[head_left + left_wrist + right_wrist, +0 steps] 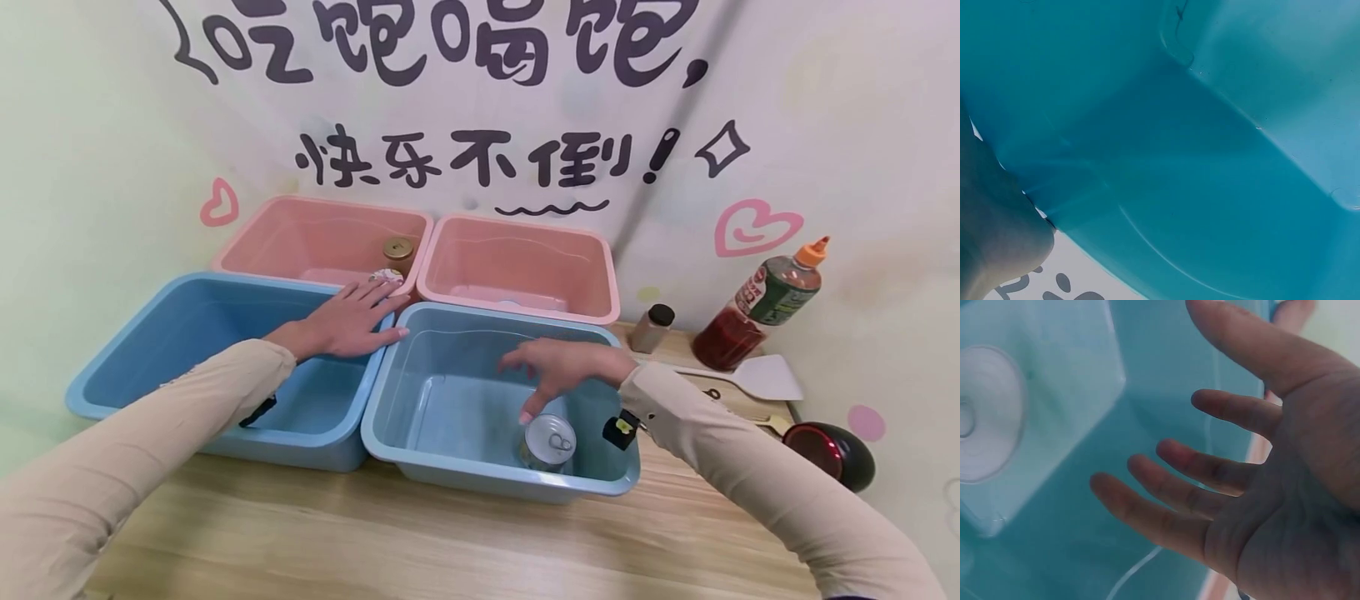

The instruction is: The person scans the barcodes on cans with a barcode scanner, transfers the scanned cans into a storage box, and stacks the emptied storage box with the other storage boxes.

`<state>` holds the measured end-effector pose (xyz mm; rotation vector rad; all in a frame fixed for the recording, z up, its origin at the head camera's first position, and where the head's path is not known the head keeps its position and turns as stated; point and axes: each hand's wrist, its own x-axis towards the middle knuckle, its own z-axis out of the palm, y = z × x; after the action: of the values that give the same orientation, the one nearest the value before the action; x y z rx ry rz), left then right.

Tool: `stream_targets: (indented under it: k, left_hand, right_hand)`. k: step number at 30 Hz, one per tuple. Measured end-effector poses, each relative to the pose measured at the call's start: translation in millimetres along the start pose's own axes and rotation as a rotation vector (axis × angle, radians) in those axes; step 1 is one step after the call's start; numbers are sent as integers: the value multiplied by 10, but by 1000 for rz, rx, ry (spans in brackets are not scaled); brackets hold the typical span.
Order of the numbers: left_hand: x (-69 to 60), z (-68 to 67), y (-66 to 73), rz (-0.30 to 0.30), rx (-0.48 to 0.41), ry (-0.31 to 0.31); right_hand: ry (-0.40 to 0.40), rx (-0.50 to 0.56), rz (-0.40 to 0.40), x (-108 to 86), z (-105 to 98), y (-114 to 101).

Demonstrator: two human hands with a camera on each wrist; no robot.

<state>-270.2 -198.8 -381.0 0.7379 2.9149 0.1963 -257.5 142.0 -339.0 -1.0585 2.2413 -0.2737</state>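
Note:
My right hand [558,367] hovers inside the right blue bin [498,482], fingers spread and holding nothing. Below it, a tin can [550,442] with a ring-pull lid stands on the bin floor. In the right wrist view the bare palm and fingers of the right hand [1260,481] are apart from the can lid [991,419]. My left hand [348,321] lies with straight fingers over the rims where the left blue bin [82,396] meets the pink bins. Its fingertips are close to a patterned round item [387,276]; contact cannot be told.
The back-left pink bin [300,233] also holds a gold-lidded can [398,250]. Beside it stands another pink bin [517,258]. To the right are a spice jar [651,329], a sauce bottle [757,308], a white spatula [768,377] and a dark rounded object [832,454].

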Motion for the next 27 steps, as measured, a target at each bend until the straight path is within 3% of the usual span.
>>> stream_targets:
  k: [7, 15, 27]
  left_hand:
    - [-3, 16, -14, -2, 1, -11]
    - [4, 17, -15, 3, 9, -11]
    - [3, 11, -15, -5, 16, -23]
  right_hand:
    - [-104, 24, 44, 166, 159, 45]
    - [-183, 24, 196, 288, 313, 92]
    - [-224, 106, 380, 318, 474, 194]
